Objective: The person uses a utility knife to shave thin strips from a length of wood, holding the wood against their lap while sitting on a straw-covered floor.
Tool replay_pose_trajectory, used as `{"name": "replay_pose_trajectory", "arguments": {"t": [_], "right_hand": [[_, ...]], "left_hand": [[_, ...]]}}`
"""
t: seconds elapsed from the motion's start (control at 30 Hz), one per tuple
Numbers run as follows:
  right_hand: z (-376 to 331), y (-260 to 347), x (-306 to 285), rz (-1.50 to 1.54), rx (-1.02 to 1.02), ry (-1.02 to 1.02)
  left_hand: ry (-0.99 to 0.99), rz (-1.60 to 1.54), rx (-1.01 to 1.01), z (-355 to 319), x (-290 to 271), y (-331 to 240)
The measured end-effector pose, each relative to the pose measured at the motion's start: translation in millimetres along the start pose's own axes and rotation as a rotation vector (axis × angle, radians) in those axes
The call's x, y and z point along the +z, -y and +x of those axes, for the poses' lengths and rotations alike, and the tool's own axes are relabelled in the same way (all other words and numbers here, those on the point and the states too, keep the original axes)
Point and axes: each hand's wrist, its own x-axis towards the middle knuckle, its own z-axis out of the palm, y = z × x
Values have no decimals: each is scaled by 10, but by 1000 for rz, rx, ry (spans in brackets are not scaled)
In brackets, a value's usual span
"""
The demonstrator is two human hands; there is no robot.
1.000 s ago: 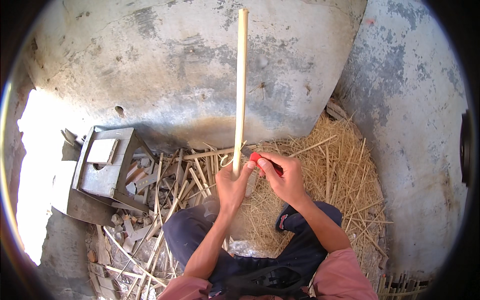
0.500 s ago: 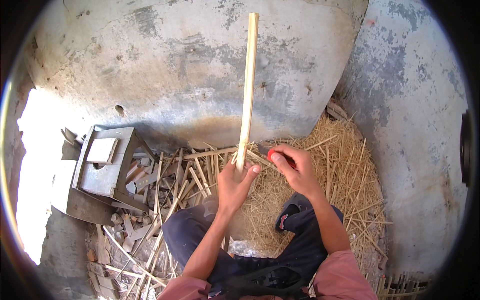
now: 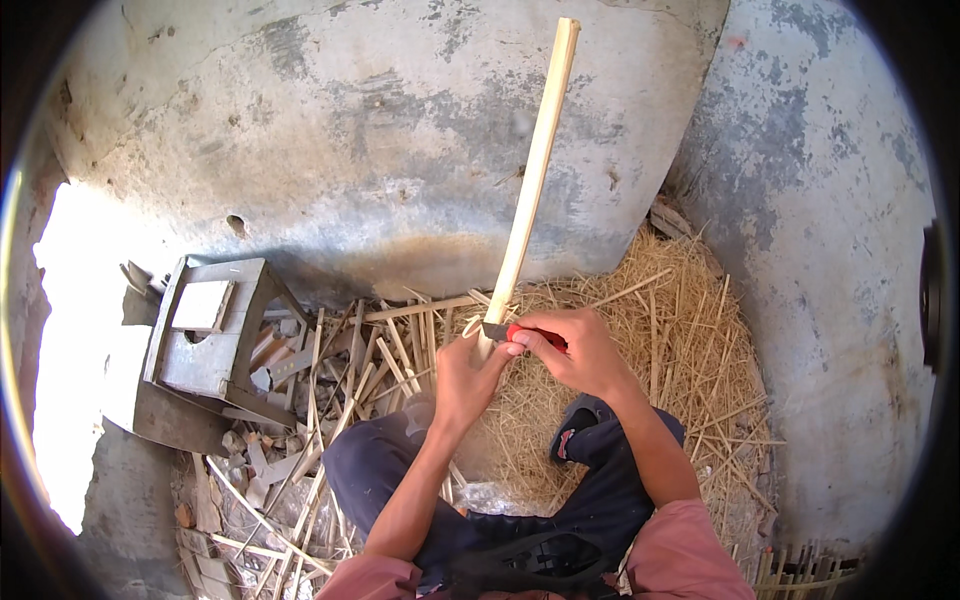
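Note:
A long, pale strip of split wood or bamboo rises from my left hand, tilted a little to the right. My left fingers are closed round its lower end. My right hand grips a knife by its red handle. Its short dark blade lies across the strip just above my left hand, and my right fingers are close to the left thumb. A thin curled shaving stands out beside the strip's lower end.
Straw-like shavings pile up on the right, by the wall. A weathered wooden box stands at left, with rubble and loose sticks around it. My bent legs are below my hands. A bare, stained wall rises in front.
The knife in my right hand has moved left and down, onto the strip beside my left hand. The strip's top has swung to the right.

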Motion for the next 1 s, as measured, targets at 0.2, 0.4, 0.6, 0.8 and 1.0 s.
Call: {"name": "replay_pose_trajectory", "arguments": {"t": [0.2, 0.4, 0.6, 0.8, 1.0], "right_hand": [[-11, 33, 10, 10, 52, 13], [-6, 158, 27, 8, 43, -31], [-23, 190, 44, -7, 73, -65], [-29, 232, 111, -12, 61, -143], [-43, 206, 220, 22, 89, -221]], "left_hand": [[-47, -6, 24, -28, 13, -99], [-117, 75, 19, -46, 29, -51], [-158, 70, 32, -43, 62, -35], [-180, -20, -31, -47, 89, -36], [-220, -115, -96, -24, 119, -38]]}}
